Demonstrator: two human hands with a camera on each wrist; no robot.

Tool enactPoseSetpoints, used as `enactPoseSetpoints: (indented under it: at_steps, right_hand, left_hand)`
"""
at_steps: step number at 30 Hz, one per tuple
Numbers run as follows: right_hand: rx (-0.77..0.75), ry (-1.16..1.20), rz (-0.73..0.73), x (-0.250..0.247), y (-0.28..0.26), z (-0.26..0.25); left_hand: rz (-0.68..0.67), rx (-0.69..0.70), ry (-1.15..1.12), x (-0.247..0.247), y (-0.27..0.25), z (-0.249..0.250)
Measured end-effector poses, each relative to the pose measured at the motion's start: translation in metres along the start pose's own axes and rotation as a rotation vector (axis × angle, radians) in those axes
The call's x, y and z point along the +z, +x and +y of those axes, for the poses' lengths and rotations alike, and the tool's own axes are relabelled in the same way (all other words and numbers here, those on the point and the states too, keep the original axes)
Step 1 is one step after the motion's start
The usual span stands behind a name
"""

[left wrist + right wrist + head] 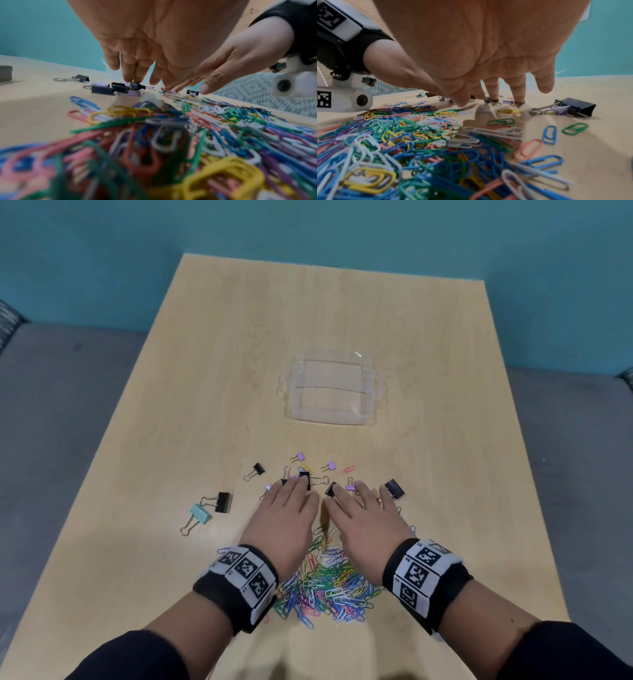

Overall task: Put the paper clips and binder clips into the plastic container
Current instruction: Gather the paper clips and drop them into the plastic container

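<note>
A heap of coloured paper clips (322, 583) lies on the wooden table (205, 371) under my wrists, and fills the left wrist view (171, 135) and right wrist view (419, 142). Black, purple and teal binder clips (222, 501) are scattered just beyond it. My left hand (287, 508) and right hand (366, 508) lie side by side, palms down, fingers straight, fingertips touching small black and purple binder clips (133, 85) (513, 101). Neither hand grips anything. The clear plastic container (332, 419) stands open beyond the clips.
A large black binder clip (576, 108) sits by my right little finger. A teal clip (200, 513) and a black clip lie off to the left. Grey floor and a teal wall surround the table; the table's edges are near on both sides.
</note>
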State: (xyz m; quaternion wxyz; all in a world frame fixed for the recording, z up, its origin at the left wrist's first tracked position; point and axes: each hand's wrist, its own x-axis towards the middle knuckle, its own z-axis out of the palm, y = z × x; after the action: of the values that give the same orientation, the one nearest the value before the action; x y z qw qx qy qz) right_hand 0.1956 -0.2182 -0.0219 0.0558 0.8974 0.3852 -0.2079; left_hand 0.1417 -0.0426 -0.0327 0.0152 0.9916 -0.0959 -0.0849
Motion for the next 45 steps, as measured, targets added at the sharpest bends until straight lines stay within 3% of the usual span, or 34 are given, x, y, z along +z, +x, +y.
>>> enactPoseSetpoints:
  at_steps: [11,15,19,24,31,39,42,45]
  right_hand:
    - [0.071,-0.068,-0.017,-0.001,-0.009,0.025]
    - [0.145,-0.056,0.011,-0.005,-0.010,0.034]
    - [0.066,-0.018,0.092,0.000,-0.004,0.027]
    - [0.007,0.023,0.150,-0.004,0.016,0.019]
    - [0.002,-0.020,0.080,-0.009,0.029,0.016]
    - [-0.103,-0.168,0.046,0.007,-0.007,-0.005]
    - [-0.109,-0.213,-0.024,0.017,-0.031,-0.013]
    - [-0.100,-0.119,0.013,0.027,-0.051,-0.018]
  left_hand:
    - [0.022,0.014,-0.054,0.006,-0.006,0.015]
    - [0.025,0.089,-0.133,0.001,0.004,0.027]
    - [-0.031,-0.032,-0.134,-0.002,0.000,0.020]
    - [-0.051,-0.049,-0.096,-0.002,0.017,0.009]
    - [-0.143,-0.039,0.058,-0.004,0.034,0.008]
    - [-0.249,0.080,0.057,0.001,-0.013,0.028]
    - [-0.219,0.112,0.032,0.012,-0.039,0.030]
    - [-0.186,0.109,-0.035,0.010,-0.059,0.034]
